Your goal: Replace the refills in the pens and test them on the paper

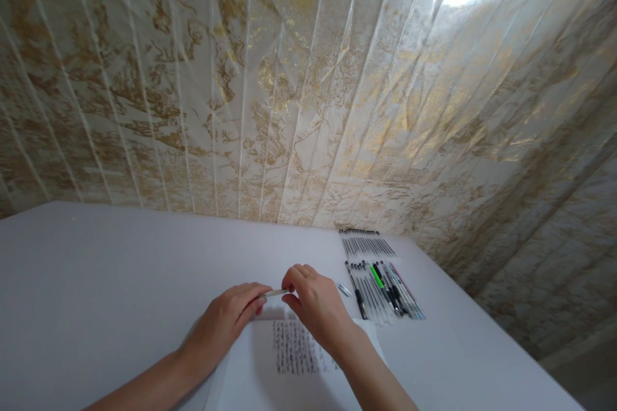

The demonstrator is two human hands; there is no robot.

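A slim, pale pen (276, 293) is held nearly level between my two hands, above the top edge of a sheet of paper. My left hand (234, 308) pinches its left end between thumb and fingers. On the other end, the fingertips of my right hand (313, 298) are closed; they hide that tip, so I cannot tell whether it has a cap. Below the hands lies the white paper (255, 372), with several columns of dark handwriting, partly covered by my right wrist.
To the right lie two groups of pens: a back row of clear pens with black caps (369, 245), and a nearer row (373, 298) with black-gripped pens and a bright green marker (376, 276). A small shiny piece (344, 290) lies beside them. A gold-patterned curtain (270, 89) hangs behind the white table (120, 282).
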